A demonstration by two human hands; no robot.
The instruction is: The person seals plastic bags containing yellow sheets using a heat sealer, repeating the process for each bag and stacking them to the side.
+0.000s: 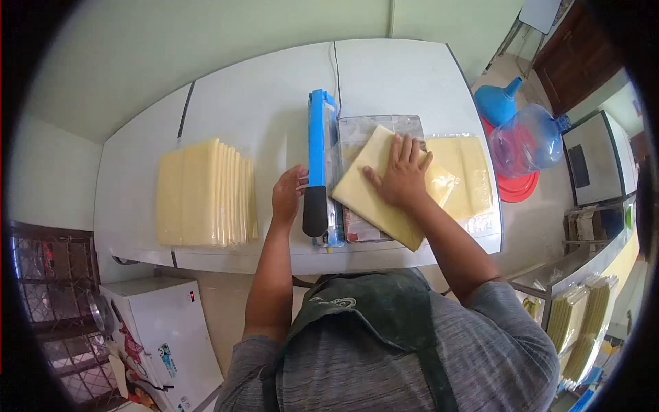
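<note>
A hand-press bag sealer point(316, 137) with a long blue arm and a black handle stands in the middle of the white table. My left hand point(287, 192) is at the left side of the blue arm, fingers curled in against it; what they pinch, if anything, is hidden. My right hand point(403, 175) lies flat with spread fingers on a pale yellow folded packet point(367, 175). This packet sits tilted on a low platform point(384, 123) right of the sealer, its left corner close to the sealer. Under my right forearm, more yellow packets in clear plastic point(470, 175) lie on the table.
A row of yellow packets point(199, 192) in clear plastic stands at the left on the table point(274, 82). A blue funnel point(495, 103) and a large clear water bottle point(528, 141) are beyond the right edge. A white fridge point(168, 329) stands below left.
</note>
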